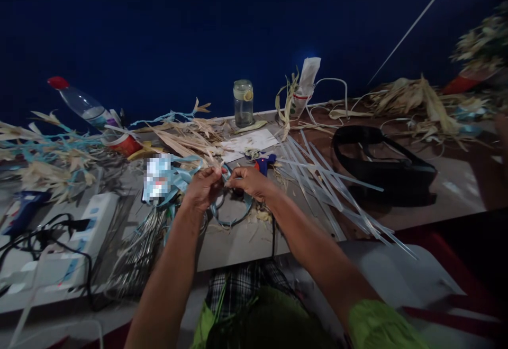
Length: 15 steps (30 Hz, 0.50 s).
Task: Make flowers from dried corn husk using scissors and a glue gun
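A green sleeve point(381, 322) is nearest, at the bottom edge. Over the table point(222, 254), the left hand point(204, 186) and right hand point(250, 182) pinch a light-blue ribbon point(248, 204) between their fingertips, a loop of it just below. Beyond sit a blue glue gun point(267, 162), white paper point(254, 144) and a lidded bottle point(243, 108); clear sticks point(337, 185) lie to the right.

bare hands point(203, 184) point(250, 181): 2 | blue glue guns point(266, 161) point(29, 209): 2 | red-capped bottle point(85, 107): 1 | lidded clear jar point(243, 108): 1 | clear glue sticks point(330, 175): overlapping, uncountable
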### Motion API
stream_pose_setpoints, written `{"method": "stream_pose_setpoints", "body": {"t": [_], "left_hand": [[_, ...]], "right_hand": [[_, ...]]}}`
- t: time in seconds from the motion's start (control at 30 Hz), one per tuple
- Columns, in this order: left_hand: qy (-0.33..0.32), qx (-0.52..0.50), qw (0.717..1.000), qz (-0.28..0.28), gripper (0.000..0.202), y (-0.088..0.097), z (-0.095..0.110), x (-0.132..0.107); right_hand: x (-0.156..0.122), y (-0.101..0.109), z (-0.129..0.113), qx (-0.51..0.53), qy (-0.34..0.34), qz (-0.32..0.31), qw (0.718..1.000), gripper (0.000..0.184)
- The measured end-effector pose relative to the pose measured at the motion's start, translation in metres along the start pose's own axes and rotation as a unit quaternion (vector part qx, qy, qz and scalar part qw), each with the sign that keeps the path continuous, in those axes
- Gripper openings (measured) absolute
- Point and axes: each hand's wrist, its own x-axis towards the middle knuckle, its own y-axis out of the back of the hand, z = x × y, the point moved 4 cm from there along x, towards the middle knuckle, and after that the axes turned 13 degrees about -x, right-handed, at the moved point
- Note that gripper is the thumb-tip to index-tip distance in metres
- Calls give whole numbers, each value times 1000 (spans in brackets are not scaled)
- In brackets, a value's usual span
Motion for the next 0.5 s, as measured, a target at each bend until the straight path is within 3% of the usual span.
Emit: {"method": "stream_pose_setpoints", "body": {"t": [0.1, 0.23, 0.37, 0.5], "left_hand": [[-11, 3, 1000, 0, 24, -1, -3, 2], [-3, -8, 999, -39, 24, -6, -7, 1], [20, -56, 994, -92, 32, -8, -9, -3], [18, -72, 992, -100, 31, -5, -5, -4]], "right_hand": [[-1, 1, -2, -75, 20, 19, 997, 25], [-4, -2, -8, -78, 37, 17, 996, 22], [-6, -3, -16, 34, 44, 6, 998, 22], [-8, -4, -19, 141, 28, -46, 989, 28]]}}
